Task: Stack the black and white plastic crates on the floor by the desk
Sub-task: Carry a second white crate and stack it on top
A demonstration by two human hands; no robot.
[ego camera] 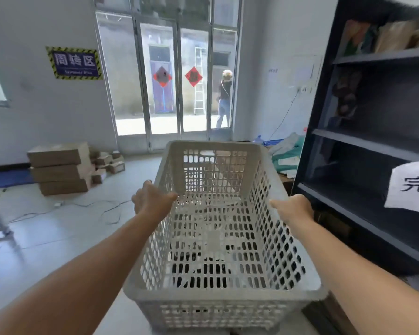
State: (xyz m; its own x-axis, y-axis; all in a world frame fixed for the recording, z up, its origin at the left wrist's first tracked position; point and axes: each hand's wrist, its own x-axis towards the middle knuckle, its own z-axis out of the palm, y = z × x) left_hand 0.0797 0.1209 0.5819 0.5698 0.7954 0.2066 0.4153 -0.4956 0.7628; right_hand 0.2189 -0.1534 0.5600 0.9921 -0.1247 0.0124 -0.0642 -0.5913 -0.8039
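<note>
A white perforated plastic crate point(213, 296) fills the middle of the head view, held up in front of me with its open top facing me. My left hand point(153, 199) grips the crate's left rim, thumb over the edge. My right hand point(293, 209) grips the right rim. Dark shapes show through the holes in the crate's bottom; whether they are a black crate I cannot tell. No black crate is plainly visible.
A dark metal shelving unit point(377, 141) stands close on the right, with a paper sign point(414, 187). Stacked cardboard boxes point(61, 168) sit on the floor at left, cables point(87, 206) trail nearby. Glass doors point(169, 76) lie ahead, a person point(224, 97) outside.
</note>
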